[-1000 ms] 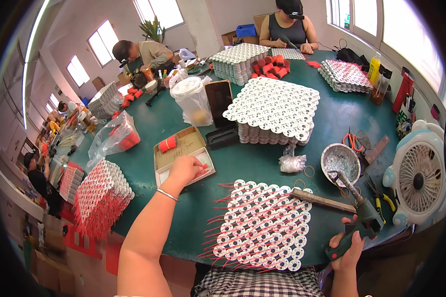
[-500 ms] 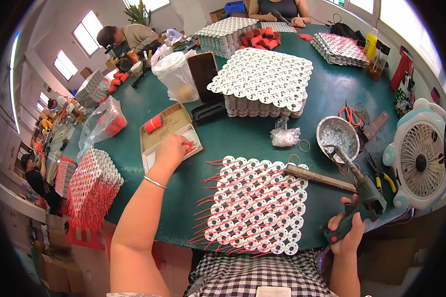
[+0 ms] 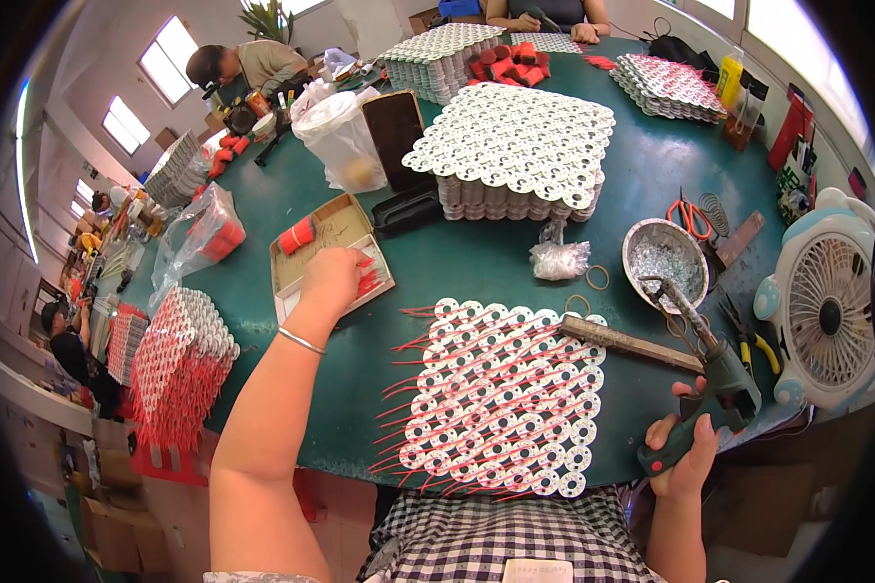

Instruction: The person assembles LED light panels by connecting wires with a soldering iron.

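Note:
My left hand (image 3: pixel 332 277) reaches into a small cardboard box (image 3: pixel 280 272), fingers curled down on short red wires (image 3: pixel 368 283); the fingertips are partly hidden. A roll of red wires (image 3: pixel 297 236) lies at the box's far left. In my right hand (image 3: pixel 685 457) is a green soldering gun (image 3: pixel 729 394), its long nose pointing up and left to the rim of a metal bowl (image 3: pixel 624 260) of silvery bits. Between my hands a sheet of white round circuit boards (image 3: pixel 501 389) lies flat, thin red wires slanting across it and sticking out past its left edge.
A wooden-handled bar (image 3: pixel 632 347) touches the sheet's upper right. Beyond stand a tall stack of white board sheets (image 3: pixel 515 146) and a bagged tub (image 3: pixel 335 141). Pliers (image 3: pixel 746 335), orange-handled scissors (image 3: pixel 688 222) and a fan (image 3: pixel 826 311) are at right. Wired boards (image 3: pixel 180 369) stand at left.
My left hand has shifted slightly up and left within the box, still at the red wires. My right hand keeps the soldering gun in nearly the same place. The view has tilted slightly.

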The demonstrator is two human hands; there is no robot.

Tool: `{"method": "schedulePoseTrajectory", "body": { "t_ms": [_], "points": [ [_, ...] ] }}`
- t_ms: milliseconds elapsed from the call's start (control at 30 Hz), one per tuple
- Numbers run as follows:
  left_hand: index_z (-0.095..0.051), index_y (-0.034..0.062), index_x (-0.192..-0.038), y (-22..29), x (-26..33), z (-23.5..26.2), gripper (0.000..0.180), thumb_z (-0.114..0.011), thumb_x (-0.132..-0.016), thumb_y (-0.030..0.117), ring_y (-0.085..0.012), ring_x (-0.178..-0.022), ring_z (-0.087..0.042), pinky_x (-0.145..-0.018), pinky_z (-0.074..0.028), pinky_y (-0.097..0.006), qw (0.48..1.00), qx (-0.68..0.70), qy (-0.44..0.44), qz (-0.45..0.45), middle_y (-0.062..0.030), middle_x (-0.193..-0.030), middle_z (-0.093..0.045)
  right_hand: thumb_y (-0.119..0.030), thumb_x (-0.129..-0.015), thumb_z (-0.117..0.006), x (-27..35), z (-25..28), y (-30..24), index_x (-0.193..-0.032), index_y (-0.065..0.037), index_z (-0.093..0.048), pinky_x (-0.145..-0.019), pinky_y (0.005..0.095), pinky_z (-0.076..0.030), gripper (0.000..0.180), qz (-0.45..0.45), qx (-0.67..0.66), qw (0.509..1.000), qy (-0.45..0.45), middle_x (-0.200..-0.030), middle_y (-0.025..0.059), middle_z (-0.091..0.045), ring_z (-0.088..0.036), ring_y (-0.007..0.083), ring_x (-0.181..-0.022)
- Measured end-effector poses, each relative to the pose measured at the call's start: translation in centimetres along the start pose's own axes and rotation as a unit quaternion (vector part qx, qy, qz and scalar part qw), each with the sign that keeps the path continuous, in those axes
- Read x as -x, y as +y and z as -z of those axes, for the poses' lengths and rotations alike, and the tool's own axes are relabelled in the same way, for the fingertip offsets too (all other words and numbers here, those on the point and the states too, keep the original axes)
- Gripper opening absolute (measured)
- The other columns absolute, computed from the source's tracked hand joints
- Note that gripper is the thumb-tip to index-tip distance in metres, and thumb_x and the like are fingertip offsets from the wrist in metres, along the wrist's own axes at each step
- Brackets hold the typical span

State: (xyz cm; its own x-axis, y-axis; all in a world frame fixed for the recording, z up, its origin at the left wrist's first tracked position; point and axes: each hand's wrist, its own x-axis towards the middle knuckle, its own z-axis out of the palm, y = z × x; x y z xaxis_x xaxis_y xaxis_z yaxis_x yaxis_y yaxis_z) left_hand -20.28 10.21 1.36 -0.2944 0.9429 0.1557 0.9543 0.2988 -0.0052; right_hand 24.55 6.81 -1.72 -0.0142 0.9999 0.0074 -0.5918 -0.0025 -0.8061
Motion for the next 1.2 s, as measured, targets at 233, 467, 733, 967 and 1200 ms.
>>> {"method": "schedulePoseTrajectory", "body": {
  "t_ms": [233, 467, 733, 967, 1200],
  "points": [
    [-0.065, 0.0058, -0.092, -0.8, 0.0, 0.0, 0.020, -0.061, -0.075, 0.014, -0.0265, -0.067, -0.061, -0.063, -0.047, -0.034, 0.997, 0.062, 0.041, 0.016, -0.0168, -0.075, -0.062, -0.024, -0.084, -0.047, 0.0, -0.1, 0.0, -0.124, -0.002, -0.032, -0.046, 0.0314, -0.043, 0.048, 0.000, 0.002, 1.000, -0.001, -0.110, 0.0169, -0.049, -0.052, 0.0178, -0.049],
    [-0.062, 0.0008, -0.094, 0.5, 0.6, 2.5, 0.018, -0.059, -0.078, 0.008, -0.0131, -0.070, -0.061, -0.061, -0.046, -0.024, 0.942, 0.310, -0.024, 0.130, -0.0104, -0.078, -0.064, -0.023, -0.084, -0.046, 0.0, -0.2, -0.1, -0.124, -0.002, -0.032, -0.046, 0.0309, -0.043, 0.047, -0.002, -0.008, 1.000, 0.002, -0.111, 0.0171, -0.049, -0.053, 0.0177, -0.049],
    [-0.057, 0.0004, -0.101, 2.8, 5.5, -1.3, 0.018, -0.055, -0.084, 0.006, -0.0102, -0.080, -0.058, -0.067, -0.045, -0.020, 0.700, 0.700, 0.030, 0.136, -0.0065, -0.090, -0.061, -0.023, -0.084, -0.046, 0.0, -0.3, -0.2, -0.124, -0.001, -0.032, -0.047, 0.0310, -0.043, 0.047, -0.002, 0.011, 1.000, 0.001, -0.111, 0.0171, -0.049, -0.053, 0.0174, -0.049],
    [-0.059, -0.0018, -0.098, 3.6, 5.9, -1.8, 0.017, -0.054, -0.083, 0.004, -0.0106, -0.080, -0.056, -0.068, -0.046, -0.021, 0.713, 0.688, -0.015, 0.134, -0.0057, -0.089, -0.061, -0.023, -0.084, -0.047, -0.1, -0.4, 0.2, -0.124, -0.002, -0.032, -0.047, 0.0312, -0.043, 0.048, 0.000, 0.010, 1.000, 0.009, -0.110, 0.0169, -0.050, -0.053, 0.0176, -0.049],
    [-0.059, -0.0026, -0.101, 4.9, 6.3, 1.1, 0.023, -0.056, -0.080, 0.008, -0.0073, -0.062, -0.052, -0.055, -0.043, -0.020, 0.790, 0.589, -0.072, 0.154, -0.0041, -0.078, -0.061, -0.024, -0.083, -0.049, 0.1, -0.1, -0.1, -0.124, -0.003, -0.034, -0.049, 0.0333, -0.045, 0.049, -0.004, 0.013, 1.000, 0.010, -0.112, 0.0168, -0.049, -0.054, 0.0193, -0.051]
  ]
}}
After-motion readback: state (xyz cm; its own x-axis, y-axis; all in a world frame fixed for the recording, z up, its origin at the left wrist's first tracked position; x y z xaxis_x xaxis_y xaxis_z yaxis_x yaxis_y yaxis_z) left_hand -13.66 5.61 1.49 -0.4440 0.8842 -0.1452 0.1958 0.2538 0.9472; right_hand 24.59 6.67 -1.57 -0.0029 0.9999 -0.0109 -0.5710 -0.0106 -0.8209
